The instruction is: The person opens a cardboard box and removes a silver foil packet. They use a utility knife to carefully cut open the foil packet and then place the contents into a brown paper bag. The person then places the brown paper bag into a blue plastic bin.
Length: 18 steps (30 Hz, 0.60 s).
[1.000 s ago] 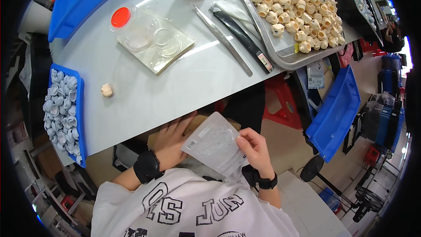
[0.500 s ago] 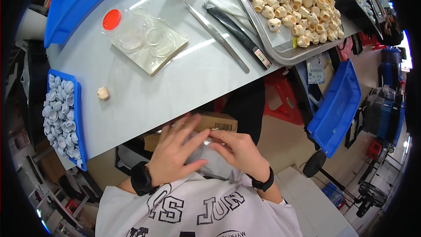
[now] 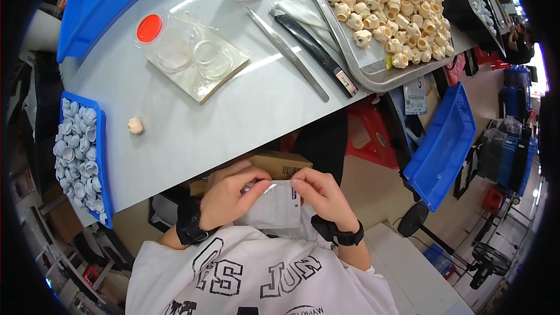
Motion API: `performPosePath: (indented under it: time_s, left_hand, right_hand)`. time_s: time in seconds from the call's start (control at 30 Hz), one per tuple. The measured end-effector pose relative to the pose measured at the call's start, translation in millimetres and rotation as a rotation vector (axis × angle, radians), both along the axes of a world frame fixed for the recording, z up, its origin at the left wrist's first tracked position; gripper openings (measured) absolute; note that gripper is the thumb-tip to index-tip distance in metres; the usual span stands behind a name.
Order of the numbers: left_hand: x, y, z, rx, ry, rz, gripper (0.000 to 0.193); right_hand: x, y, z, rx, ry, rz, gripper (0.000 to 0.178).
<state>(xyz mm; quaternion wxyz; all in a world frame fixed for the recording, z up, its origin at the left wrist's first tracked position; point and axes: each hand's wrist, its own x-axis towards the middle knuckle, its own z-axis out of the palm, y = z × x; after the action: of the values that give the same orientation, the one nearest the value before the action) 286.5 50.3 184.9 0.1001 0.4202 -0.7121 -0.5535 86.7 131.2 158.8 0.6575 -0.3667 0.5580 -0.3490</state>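
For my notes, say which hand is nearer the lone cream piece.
Left. The left hand is right of the lone cream piece; the right hand is farther right.

- And here's the white table [image 3: 192, 151], with a blue tray [image 3: 102, 169] at its left end, heaped with blue-grey cupped pieces [image 3: 76, 154]!
- Just beside it, one lone cream piece [image 3: 135, 126]!
- Centre stage, clear round containers [image 3: 205, 52] on a flat wrapped packet [image 3: 201, 90], a red lid [image 3: 149, 28] flashing at its upper left!
- Lying slantwise, steel tweezers [image 3: 291, 58], and alongside, a long black tool [image 3: 312, 46] near a white cloth [image 3: 306, 11]!
- Upper right, a metal tray [image 3: 376, 84] piled with cream pieces [image 3: 388, 14]!
- Off the table, a red stool [image 3: 371, 134], a tilted blue bin [image 3: 443, 146] and a black fan [image 3: 490, 262]!
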Motion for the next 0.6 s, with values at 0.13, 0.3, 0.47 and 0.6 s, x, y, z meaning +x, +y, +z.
performPosePath:
  time_s: [0.13, 0.3, 0.47, 0.6]
  left_hand:
    - [0.8, -1.6, 2.7, -0.021, 0.037, 0.034, 0.013]
    - [1.9, -1.6, 5.7, 0.106, 0.029, 0.023, 0.023]
    - [21.8, -8.2, 20.8, -0.18, 0.006, -0.009, 0.049]
    - [61.1, 2.4, 5.8, -0.221, -0.172, -0.099, 0.073]
  right_hand:
    - [1.0, -0.9, -2.1, 0.057, -0.11, -0.065, 0.018]
    - [-0.7, 2.1, -2.6, 0.105, -0.211, -0.117, 0.019]
    - [0.7, 23.3, -5.4, 0.061, -0.187, -0.19, 0.019]
    - [10.1, 37.1, -6.5, 0.032, -0.216, -0.253, 0.019]
